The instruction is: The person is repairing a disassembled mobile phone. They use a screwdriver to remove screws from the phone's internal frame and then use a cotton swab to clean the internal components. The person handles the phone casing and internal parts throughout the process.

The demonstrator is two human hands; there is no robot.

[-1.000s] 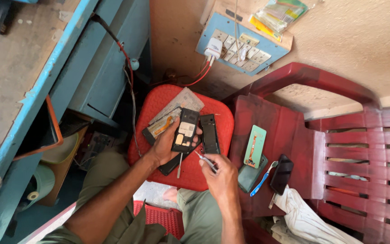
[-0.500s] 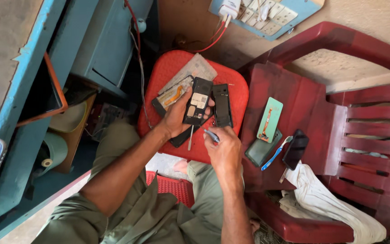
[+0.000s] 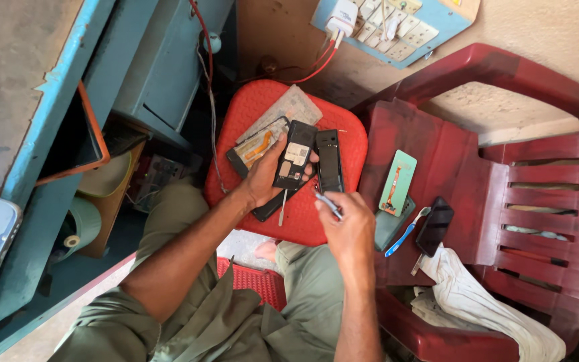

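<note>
Opened phone [image 3: 295, 163], its insides showing, sits over the red stool [image 3: 252, 110], gripped by your left hand [image 3: 265, 179]. At its 3 o'clock lies 1 black back cover [image 3: 330, 159]. Your right hand [image 3: 348, 224], at 5 o'clock, pinches tweezers [image 3: 328, 203]. A screwdriver [image 3: 281, 208] lies at 6 o'clock.
</note>
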